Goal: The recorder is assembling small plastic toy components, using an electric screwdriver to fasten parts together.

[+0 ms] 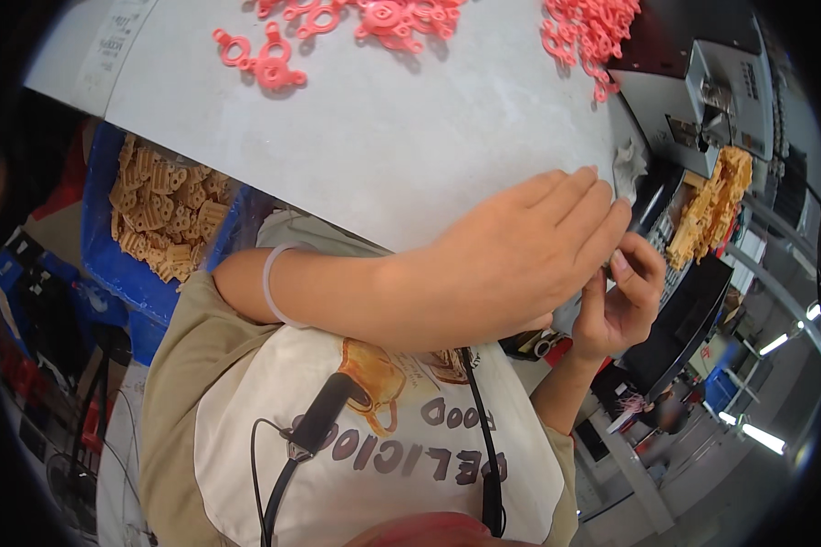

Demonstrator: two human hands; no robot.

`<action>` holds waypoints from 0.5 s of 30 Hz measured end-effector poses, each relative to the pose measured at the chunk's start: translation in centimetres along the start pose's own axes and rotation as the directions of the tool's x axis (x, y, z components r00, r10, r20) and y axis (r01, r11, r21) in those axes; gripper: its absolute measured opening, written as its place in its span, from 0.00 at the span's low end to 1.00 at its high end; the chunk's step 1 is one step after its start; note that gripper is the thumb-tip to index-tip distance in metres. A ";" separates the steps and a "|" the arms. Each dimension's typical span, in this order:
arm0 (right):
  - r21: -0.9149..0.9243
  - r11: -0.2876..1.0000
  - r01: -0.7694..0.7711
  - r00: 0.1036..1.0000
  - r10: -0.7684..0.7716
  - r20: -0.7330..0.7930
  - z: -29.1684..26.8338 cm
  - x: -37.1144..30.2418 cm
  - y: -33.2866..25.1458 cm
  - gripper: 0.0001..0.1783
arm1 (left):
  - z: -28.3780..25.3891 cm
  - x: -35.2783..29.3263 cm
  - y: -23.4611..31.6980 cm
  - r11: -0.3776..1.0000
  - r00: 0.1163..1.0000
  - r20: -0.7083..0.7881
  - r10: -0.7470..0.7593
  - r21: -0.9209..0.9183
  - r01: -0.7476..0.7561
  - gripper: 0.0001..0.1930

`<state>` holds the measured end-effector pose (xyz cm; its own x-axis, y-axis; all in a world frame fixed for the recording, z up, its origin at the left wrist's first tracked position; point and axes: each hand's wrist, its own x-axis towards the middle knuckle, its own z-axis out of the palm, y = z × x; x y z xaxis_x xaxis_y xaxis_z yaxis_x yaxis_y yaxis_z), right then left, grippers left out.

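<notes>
My left hand [543, 242] reaches across to the right side of the grey table, back up, with its fingers stretched out side by side. Its thumb and palm are hidden. A pale band [270, 283] circles the left forearm. Close beside the left fingers is my right hand [625, 301], its fingers curled and thumb near the index finger in a pinch. Whatever lies in that pinch is too small or too covered to make out. A crumpled whitish scrap [628, 169] lies by the left fingertips at the table's edge.
Pink plastic parts [388, 18] lie scattered on the grey table [337, 137], with another pink heap [593, 32] at far right. A blue crate [109, 264] at left holds tan parts [169, 210]. Yellow-tan pieces [711, 210] and a grey machine [734, 87] stand at right.
</notes>
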<state>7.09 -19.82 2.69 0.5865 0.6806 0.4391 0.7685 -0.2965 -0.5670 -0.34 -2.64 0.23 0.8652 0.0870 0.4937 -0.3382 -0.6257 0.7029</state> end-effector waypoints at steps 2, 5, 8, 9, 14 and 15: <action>-0.057 0.998 -0.001 0.999 0.003 0.040 -0.3 0.4 -0.6 0.17 | -0.3 0.1 0.0 1.000 0.999 0.039 -0.008 0.022 0.007 0.30; -0.169 0.985 -0.021 0.982 0.052 0.181 -1.2 1.6 -1.2 0.13 | -0.6 -0.2 -0.2 0.997 0.995 0.101 -0.009 0.078 0.001 0.32; -0.251 0.968 0.015 0.972 0.044 0.231 -4.0 5.1 -2.1 0.13 | -0.9 -0.1 -0.2 0.994 0.992 0.122 0.027 0.106 -0.040 0.33; -0.118 0.993 -0.026 0.990 0.042 0.134 -3.8 6.1 -2.2 0.12 | -0.9 -0.1 -0.1 0.992 0.991 0.128 0.042 0.114 -0.056 0.34; -0.089 0.940 0.330 0.890 -0.278 0.361 3.7 15.4 -3.1 0.11 | -0.9 -0.5 -0.4 0.993 0.989 0.142 0.045 0.106 -0.060 0.32; -0.001 0.940 0.341 0.850 -0.308 0.428 5.8 16.9 -2.9 0.11 | -0.9 -0.5 -0.5 0.992 0.989 0.141 0.055 0.107 -0.070 0.32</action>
<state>13.29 -3.56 7.69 0.1522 0.9562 0.2499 0.9228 -0.0469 -0.3823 -0.97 -1.71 0.11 0.8888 -0.0572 0.4547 -0.3564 -0.7100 0.6074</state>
